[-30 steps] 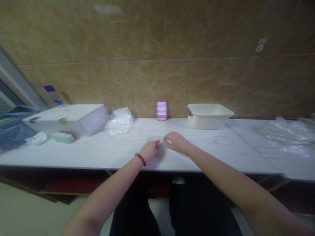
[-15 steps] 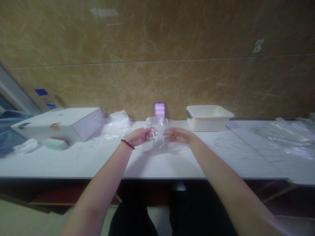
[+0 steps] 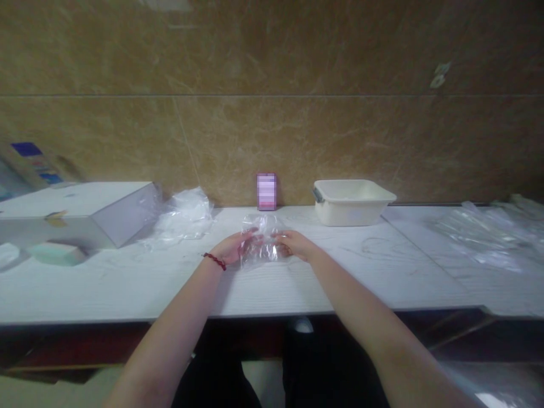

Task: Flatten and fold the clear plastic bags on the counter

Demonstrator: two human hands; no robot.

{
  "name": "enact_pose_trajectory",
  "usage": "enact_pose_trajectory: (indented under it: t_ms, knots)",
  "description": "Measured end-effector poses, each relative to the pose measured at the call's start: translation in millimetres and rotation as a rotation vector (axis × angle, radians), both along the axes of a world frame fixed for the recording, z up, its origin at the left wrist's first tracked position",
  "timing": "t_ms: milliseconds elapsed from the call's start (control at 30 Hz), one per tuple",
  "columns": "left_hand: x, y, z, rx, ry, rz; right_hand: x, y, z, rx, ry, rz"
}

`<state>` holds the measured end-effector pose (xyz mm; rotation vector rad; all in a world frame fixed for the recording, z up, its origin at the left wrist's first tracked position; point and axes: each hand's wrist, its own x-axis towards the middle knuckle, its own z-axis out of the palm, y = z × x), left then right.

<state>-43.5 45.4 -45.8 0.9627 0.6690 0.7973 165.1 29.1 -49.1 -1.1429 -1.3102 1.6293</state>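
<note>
Between my two hands is a crinkled clear plastic bag (image 3: 264,243), held just above the white tabletop (image 3: 272,292). My left hand (image 3: 234,247) grips its left side, the fingers partly seen through the shiny film. On the opposite side my right hand (image 3: 295,243) has its fingers closed on the bag's edge. Whether anything lies inside the bag I cannot make out. Behind it, a phone-like purple panel (image 3: 266,192) with a blurred screen leans upright against the wall.
A cream plastic basin (image 3: 355,203) stands at the back right. Clear plastic bags (image 3: 480,235) lie flat farther right. To the left are a crumpled pile of white plastic (image 3: 185,215), a white box (image 3: 80,212) and a pale green block (image 3: 57,253). The tiled wall (image 3: 272,141) closes off the back.
My hands have lowered the plastic bag and drawn slightly closer together, so the purple panel behind shows fully. The view has shifted a little to the right.
</note>
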Motion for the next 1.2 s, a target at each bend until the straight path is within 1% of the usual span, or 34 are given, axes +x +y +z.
enact_pose_trajectory:
  t_ms: [133,233,467,633,867,967,1067,1133,1200]
  knots:
    - [-2.9,-7.3,3.8,0.027,0.012,-0.090,1.0,-1.8,0.8,0.009,0.011,-0.012]
    - [-3.9,-11.2,4.4,0.057,0.011,-0.109,1.3,-4.8,2.8,0.011,0.022,-0.024]
    - [-3.0,-14.4,3.2,0.064,0.011,-0.051,1.7,-6.2,1.5,0.006,0.110,-0.061]
    - [-2.7,-17.9,6.3,0.081,-0.009,-0.072,1.2,-2.7,-1.9,-0.002,0.153,-0.125]
    - [-0.2,-7.7,-3.1,0.092,-0.053,0.025,-0.7,-3.5,-0.3,-0.023,0.192,-0.161]
    - [-0.5,-7.8,-1.3,0.054,-0.081,0.016,-1.8,-4.3,0.2,-0.014,0.201,-0.154]
    - [-2.4,-9.3,3.5,-0.028,-0.151,-0.011,-2.8,-4.8,1.1,-0.015,0.202,-0.136]
    - [-3.3,-8.8,5.0,-0.070,-0.187,-0.001,-2.7,-5.0,1.1,-0.006,0.219,-0.119]
    - [-2.9,-7.2,3.7,-0.083,-0.172,0.022,-2.2,-5.4,0.7,0.019,0.241,-0.111]
